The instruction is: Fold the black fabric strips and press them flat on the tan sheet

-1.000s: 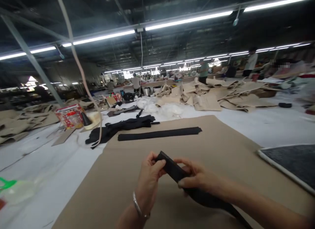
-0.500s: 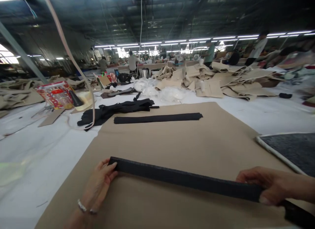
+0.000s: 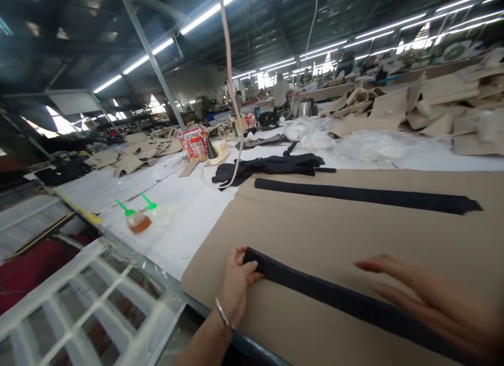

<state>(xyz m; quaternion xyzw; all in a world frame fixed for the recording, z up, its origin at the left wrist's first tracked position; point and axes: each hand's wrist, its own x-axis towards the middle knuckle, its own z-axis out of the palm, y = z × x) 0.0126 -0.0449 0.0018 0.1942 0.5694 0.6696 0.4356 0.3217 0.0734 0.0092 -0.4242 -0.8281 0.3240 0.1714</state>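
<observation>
My left hand (image 3: 237, 290), with a bracelet at its wrist, pinches the left end of a long black fabric strip (image 3: 318, 287) between thumb and fingers. The strip slants down to the right over a brown sheet (image 3: 311, 227). Above the strip's right part is my right hand (image 3: 429, 295), fingers stretched out and somewhat blurred; it grips nothing. Farther back on the same sheet lies a flat stack of black strips (image 3: 354, 195), its right end uneven. A loose heap of black strips (image 3: 271, 167) sits behind that stack, at the sheet's back left.
Two squeeze bottles with green nozzles (image 3: 137, 221) stand on the white table surface (image 3: 177, 198) at left. A pale cable (image 3: 230, 66) hangs down near the black heap. Behind are clear plastic bags (image 3: 370, 145) and brown cut pieces (image 3: 378, 114). A white slatted frame (image 3: 79, 324) is at lower left.
My view has swung left, bringing the bottles and slatted frame in. My right hand has let go of the strip and opened. My left hand still pinches the strip's end.
</observation>
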